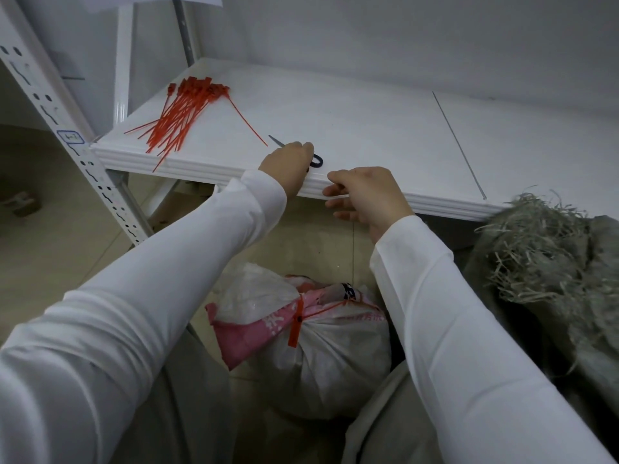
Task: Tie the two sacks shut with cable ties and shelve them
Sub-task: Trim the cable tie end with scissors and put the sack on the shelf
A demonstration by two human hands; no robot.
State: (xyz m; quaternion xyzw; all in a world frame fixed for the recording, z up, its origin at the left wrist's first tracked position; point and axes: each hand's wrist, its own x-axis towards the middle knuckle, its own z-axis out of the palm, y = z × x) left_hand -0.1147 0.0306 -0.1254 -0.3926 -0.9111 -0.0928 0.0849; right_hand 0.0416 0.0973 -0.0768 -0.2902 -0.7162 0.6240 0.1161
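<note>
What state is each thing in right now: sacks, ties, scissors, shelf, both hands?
White sack: tied shut with a red tie, on the floor.
Grey sack: frayed mouth loose, no tie visible, not shelved.
Spare ties: loose pile on the shelf.
Scissors: flat on the shelf, partly under the left hand.
Left hand: curled over the scissors.
Right hand: fingers relaxed at the shelf edge, nothing visibly held.
Shelf: holds no sack.

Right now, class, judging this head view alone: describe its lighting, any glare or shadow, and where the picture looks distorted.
Head view: soft, even light, no glare on the shelf; dimmer beneath it around the tied sack; the wide lens makes the rack upright lean and stretches the near sleeves.
</note>
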